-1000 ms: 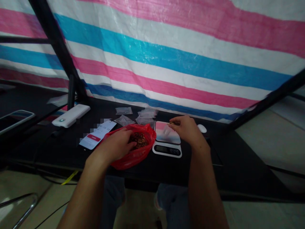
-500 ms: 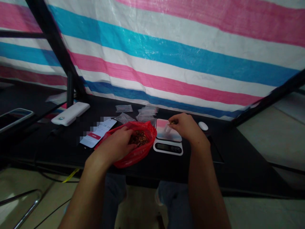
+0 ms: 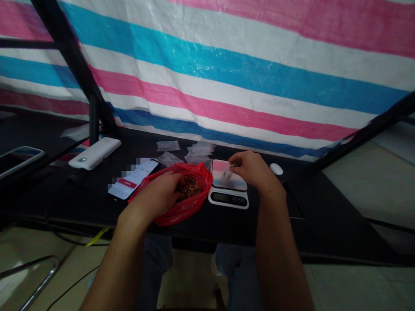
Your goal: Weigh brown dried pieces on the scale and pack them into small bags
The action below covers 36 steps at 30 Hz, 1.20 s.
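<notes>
An open red plastic bag (image 3: 194, 206) lies on the black table, with small brown pieces (image 3: 190, 187) inside. My left hand (image 3: 162, 192) reaches into it from the left; its fingertips are among the pieces and partly hidden. To the right of the bag stands a white digital scale (image 3: 228, 199) with a shiny, reflective plate. Over the right side of that plate, my right hand (image 3: 248, 166) pinches a few small brown pieces (image 3: 235, 164) between thumb and fingers. Several small clear plastic bags (image 3: 198, 152) lie behind the red bag and scale.
A lit phone (image 3: 131, 179) lies left of the red bag, near a white power bank (image 3: 95, 153). Another phone (image 3: 21, 160) is at the far left. A white oval object (image 3: 276, 169) sits right of my right hand. Striped sheeting (image 3: 207, 82) hangs behind the table.
Both hands keep nearly the same places, with only slight finger movement. The whole view has shifted a little.
</notes>
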Each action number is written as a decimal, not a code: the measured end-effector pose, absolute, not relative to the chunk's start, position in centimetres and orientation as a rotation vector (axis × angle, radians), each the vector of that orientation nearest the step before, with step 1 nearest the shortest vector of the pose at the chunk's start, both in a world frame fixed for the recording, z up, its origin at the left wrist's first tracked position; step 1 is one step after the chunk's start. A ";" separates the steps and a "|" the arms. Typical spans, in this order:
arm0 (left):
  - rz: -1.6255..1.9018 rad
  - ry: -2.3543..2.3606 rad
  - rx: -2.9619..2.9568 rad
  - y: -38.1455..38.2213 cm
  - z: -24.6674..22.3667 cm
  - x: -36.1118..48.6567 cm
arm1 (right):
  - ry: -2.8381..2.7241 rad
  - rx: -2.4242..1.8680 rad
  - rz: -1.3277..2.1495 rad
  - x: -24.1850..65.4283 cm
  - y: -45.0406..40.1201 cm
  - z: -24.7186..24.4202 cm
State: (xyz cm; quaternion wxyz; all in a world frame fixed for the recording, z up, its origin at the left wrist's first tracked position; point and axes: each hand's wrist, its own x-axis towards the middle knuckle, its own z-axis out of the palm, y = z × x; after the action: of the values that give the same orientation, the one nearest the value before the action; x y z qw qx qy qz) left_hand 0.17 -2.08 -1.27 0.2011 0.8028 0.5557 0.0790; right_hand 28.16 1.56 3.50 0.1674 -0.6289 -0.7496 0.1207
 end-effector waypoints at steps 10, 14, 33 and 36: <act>0.197 1.564 2.175 -1.5 -1.2 -0.3 | -2.132 -1.843 0.373 28.0 1.8 3.5; 0.198 1.604 2.118 -1.7 -0.8 -0.2 | -2.118 -1.826 0.422 28.1 1.8 3.6; 0.384 1.453 2.246 -1.8 -1.6 0.1 | -1.956 -1.532 0.380 27.0 -0.1 5.6; 0.408 1.517 2.197 -2.0 -2.2 0.4 | -2.115 -1.272 0.561 24.0 -1.6 5.7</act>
State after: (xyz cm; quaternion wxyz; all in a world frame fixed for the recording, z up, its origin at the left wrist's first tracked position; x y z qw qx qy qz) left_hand 0.37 -2.03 -2.18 0.2186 0.7937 0.5481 0.1475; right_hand 23.97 -1.65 5.75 0.3004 -0.4792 -0.7971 0.2115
